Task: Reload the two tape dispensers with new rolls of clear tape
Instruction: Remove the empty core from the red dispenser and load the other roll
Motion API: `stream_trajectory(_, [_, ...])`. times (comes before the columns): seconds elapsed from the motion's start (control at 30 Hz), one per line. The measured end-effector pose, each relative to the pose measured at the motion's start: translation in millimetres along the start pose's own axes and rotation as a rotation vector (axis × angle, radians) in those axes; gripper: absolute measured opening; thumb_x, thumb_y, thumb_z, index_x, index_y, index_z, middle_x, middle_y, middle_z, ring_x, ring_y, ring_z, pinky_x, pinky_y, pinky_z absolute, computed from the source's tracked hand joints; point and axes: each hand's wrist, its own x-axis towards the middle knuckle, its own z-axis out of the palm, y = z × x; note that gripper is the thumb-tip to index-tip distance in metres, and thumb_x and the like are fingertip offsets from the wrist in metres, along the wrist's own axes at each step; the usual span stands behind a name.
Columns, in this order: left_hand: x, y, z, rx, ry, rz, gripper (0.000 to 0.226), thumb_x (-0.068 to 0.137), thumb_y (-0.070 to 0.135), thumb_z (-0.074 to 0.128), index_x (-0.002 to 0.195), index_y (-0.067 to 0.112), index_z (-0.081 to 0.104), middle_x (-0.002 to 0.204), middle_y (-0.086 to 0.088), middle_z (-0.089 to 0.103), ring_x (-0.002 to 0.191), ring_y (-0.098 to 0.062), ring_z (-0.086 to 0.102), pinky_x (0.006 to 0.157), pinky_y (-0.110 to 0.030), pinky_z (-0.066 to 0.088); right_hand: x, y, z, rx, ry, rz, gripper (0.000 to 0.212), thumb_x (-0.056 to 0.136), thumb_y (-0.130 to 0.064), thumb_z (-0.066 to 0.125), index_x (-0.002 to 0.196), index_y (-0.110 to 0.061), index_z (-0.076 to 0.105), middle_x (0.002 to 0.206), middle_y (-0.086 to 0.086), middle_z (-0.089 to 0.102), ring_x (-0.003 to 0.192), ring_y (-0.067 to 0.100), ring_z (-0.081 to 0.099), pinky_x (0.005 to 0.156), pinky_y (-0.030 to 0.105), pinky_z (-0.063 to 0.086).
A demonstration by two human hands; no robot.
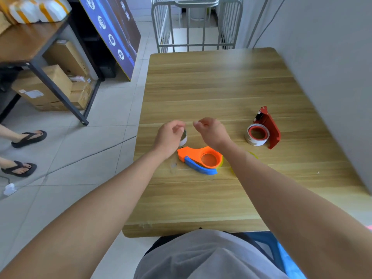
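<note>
While both hands were raised just above the light wood-grain table [211, 198], a roll of clear tape [184, 137] was held in the curled fingers of the left hand [170, 135], only its pale rim showing beyond the knuckles. The right hand [211, 130] was closed loosely, thumb and forefinger pinched together near the roll; whether a free end of tape was caught between them could not be told, since nothing clear could be made out there. Just below the hands, flat on the table, an orange plastic tape dispenser with a blue handle [201, 160] was seen, its round hub bare, so it was judged not yet reloaded. Well to the right, near the grey wall [332, 57], a red upright tape dispenser [270, 129] was seen with a whitish roll on its red hub [257, 134]; whether that roll was fresh tape or a spent core could not be told. At most one dispenser was therefore judged done. Seating the held roll on the orange hub and threading its end to the cutter were judged still to be done.
</note>
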Motion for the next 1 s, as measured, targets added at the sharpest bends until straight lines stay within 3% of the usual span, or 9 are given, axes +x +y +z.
stream_trajectory(0.1, [11,27,15,-0.103,-0.047,0.087,0.023,0.091,0.006,0.047,0.107,0.006,0.064,0.106,-0.014,0.068,0.101,-0.021,0.062,0.087,-0.021,0.045,0,1,-18,0.033,0.096,0.014,0.039,0.094,-0.036,0.05,0.115,-0.006,0.064,0.113,0.014,0.068,0.109,0.029,0.059,0.079,0.026,0.041])
stream_trajectory(0.2, [23,51,34,-0.198,-0.11,0.131,0.022,0.089,0.001,0.047,0.103,0.002,0.064,0.102,-0.019,0.068,0.095,-0.023,0.063,0.092,-0.033,0.047,-2,10,-42,0.064,0.187,0.045,0.039,0.094,-0.036,0.05,0.114,-0.006,0.065,0.112,0.014,0.068,0.109,0.028,0.059,0.082,0.027,0.042])
stream_trajectory(0.33, [36,77,70,-0.212,-0.223,0.208,0.022,0.088,-0.002,0.047,0.101,0.0,0.064,0.101,-0.021,0.068,0.091,-0.019,0.061,0.09,-0.032,0.047,-7,32,-72,0.099,0.331,0.12,0.038,0.093,-0.037,0.051,0.11,-0.006,0.065,0.107,0.012,0.069,0.103,0.027,0.061,0.079,0.027,0.041])
stream_trajectory(0.47, [46,97,113,-0.19,-0.342,0.254,0.021,0.088,-0.002,0.047,0.1,0.0,0.065,0.1,-0.018,0.068,0.09,-0.019,0.06,0.089,-0.03,0.047,-13,61,-101,0.156,0.455,0.218,0.037,0.092,-0.038,0.052,0.112,-0.008,0.063,0.105,0.009,0.068,0.101,0.024,0.061,0.089,0.033,0.046])
stream_trajectory(0.63, [56,116,167,-0.12,-0.452,0.278,0.021,0.089,0.003,0.048,0.102,0.003,0.065,0.097,-0.006,0.066,0.087,-0.012,0.059,0.074,-0.009,0.043,-17,96,-137,0.255,0.533,0.301,0.033,0.091,-0.037,0.053,0.11,-0.011,0.062,0.105,0.007,0.069,0.1,0.025,0.063,0.088,0.041,0.051])
stream_trajectory(0.7, [62,120,187,-0.111,-0.489,0.245,0.02,0.09,0.006,0.05,0.102,0.005,0.065,0.1,-0.008,0.068,0.087,-0.013,0.059,0.079,-0.015,0.046,-16,109,-150,0.323,0.561,0.326,0.035,0.09,-0.039,0.053,0.111,-0.012,0.062,0.099,0.001,0.068,0.091,0.013,0.065,0.08,0.029,0.053])
stream_trajectory(0.8, [73,123,212,-0.1,-0.504,0.198,0.016,0.09,0.008,0.052,0.099,0.007,0.065,0.104,-0.013,0.068,0.09,-0.018,0.061,0.089,-0.03,0.047,-14,126,-166,0.434,0.596,0.354,0.038,0.091,-0.041,0.053,0.113,-0.011,0.061,0.083,-0.013,0.06,0.063,-0.01,0.058,0.048,0.0,0.039])
stream_trajectory(0.9, [87,117,233,-0.002,-0.521,0.149,0.016,0.09,0.012,0.051,0.098,0.009,0.065,0.106,-0.013,0.068,0.1,-0.025,0.063,0.093,-0.036,0.048,-9,141,-175,0.466,0.591,0.378,0.046,0.09,-0.047,0.052,0.118,-0.011,0.06,0.098,-0.008,0.059,0.086,0.003,0.055,0.061,0.008,0.036])
stream_trajectory(1.0, [95,104,256,0.291,-0.604,0.105,0.019,0.09,0.018,0.049,0.09,0.007,0.064,0.102,-0.017,0.068,0.097,-0.031,0.062,0.076,-0.031,0.044,-4,158,-177,0.487,0.573,0.399,0.049,0.09,-0.048,0.051,0.122,-0.011,0.058,0.105,-0.007,0.056,0.096,0.008,0.051,0.075,0.018,0.035])
